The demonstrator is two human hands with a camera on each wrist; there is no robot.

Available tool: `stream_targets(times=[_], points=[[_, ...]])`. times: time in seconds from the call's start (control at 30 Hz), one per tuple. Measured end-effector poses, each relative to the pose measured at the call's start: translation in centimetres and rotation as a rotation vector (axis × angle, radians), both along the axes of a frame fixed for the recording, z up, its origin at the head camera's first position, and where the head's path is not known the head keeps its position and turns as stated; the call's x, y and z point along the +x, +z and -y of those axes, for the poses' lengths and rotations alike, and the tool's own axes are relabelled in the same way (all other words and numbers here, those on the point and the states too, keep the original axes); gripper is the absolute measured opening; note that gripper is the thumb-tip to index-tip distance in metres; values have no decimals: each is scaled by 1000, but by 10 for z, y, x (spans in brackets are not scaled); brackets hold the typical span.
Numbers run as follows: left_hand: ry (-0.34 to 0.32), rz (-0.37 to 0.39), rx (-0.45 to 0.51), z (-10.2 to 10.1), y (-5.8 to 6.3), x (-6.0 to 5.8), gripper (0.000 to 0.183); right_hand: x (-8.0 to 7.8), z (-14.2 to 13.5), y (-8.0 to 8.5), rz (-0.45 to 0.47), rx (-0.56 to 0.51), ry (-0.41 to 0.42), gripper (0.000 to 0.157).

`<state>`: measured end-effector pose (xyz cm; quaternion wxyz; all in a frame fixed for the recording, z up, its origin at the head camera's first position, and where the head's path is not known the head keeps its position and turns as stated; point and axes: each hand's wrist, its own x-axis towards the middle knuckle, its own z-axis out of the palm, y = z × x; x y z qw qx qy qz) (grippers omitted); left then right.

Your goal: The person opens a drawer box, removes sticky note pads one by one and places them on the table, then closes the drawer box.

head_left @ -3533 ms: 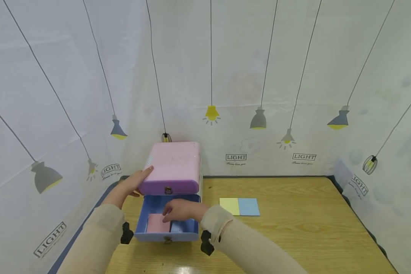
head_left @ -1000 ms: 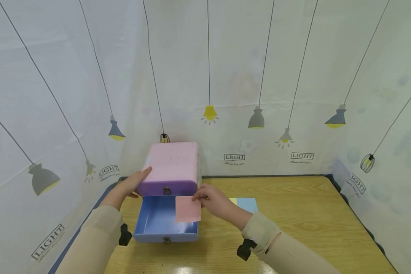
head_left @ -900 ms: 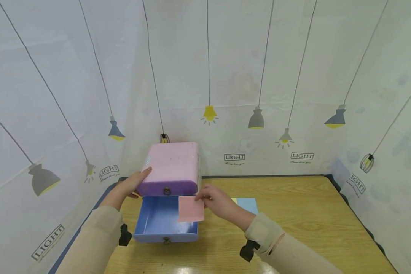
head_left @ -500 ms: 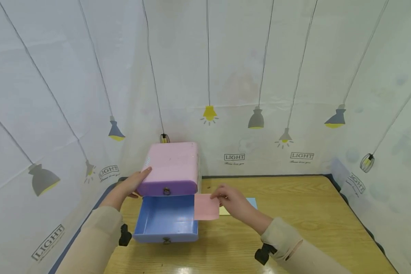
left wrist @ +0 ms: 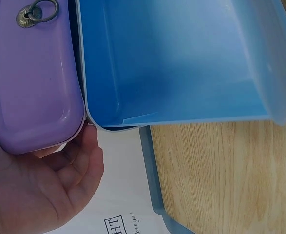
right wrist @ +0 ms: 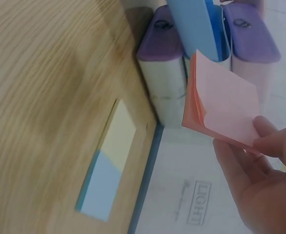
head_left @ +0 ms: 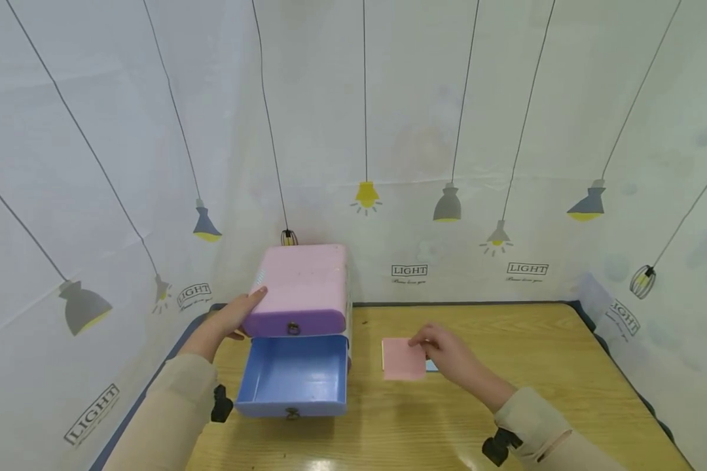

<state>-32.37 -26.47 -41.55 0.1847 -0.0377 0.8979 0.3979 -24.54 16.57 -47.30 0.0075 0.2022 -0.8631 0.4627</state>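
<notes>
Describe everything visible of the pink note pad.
The pink note pad is a thin, square stack of paper-like sheets, its face plain and pale, its edges deeper pink, some sheets splaying apart at one side. The right hand pinches it near a corner, holding it in the air above the table, clear of the yellow pad and blue pad.

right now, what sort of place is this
Probably a staged tabletop booth rather than a lived-in room: a wood-grain table, a lamp-printed backdrop around its back and sides, and a small drawer unit on it.
</notes>
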Motion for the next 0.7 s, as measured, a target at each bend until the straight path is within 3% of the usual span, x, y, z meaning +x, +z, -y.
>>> stream_targets(times=[0.33,0.57,0.7], points=[[1,10,-8,1,0,2,101,6,-46,-21,7,121,-132,29],[-18,-4,-14,1,2,2,101,5,-67,-31,99,155,-197,34],[-20,-11,-18,0,3,2,99,0,-76,-38,96,201,-231,35]])
